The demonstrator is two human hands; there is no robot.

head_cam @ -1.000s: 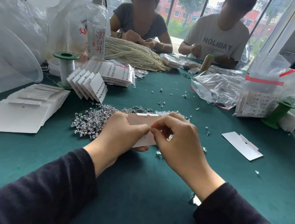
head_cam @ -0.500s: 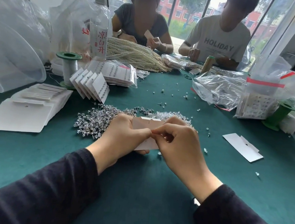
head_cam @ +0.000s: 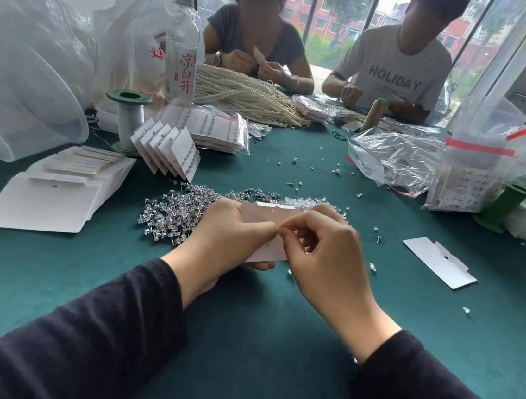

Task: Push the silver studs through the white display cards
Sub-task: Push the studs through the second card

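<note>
A white rectangular paper display card [head_cam: 260,214] is held above the green felt-covered table [head_cam: 253,347]. Its left side is gripped by the left hand [head_cam: 228,231]. The thumb and forefinger of the right hand [head_cam: 324,256] are pinched together against its face; what lies between them is too small to be made out. A loose heap of silver metal studs [head_cam: 173,215] is noted just behind the hands. A stack of blank white cards [head_cam: 45,205] is laid well to the left.

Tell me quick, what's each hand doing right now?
Left hand: grips the white display card.
Right hand: pinches the card beside the left thumb.
</note>
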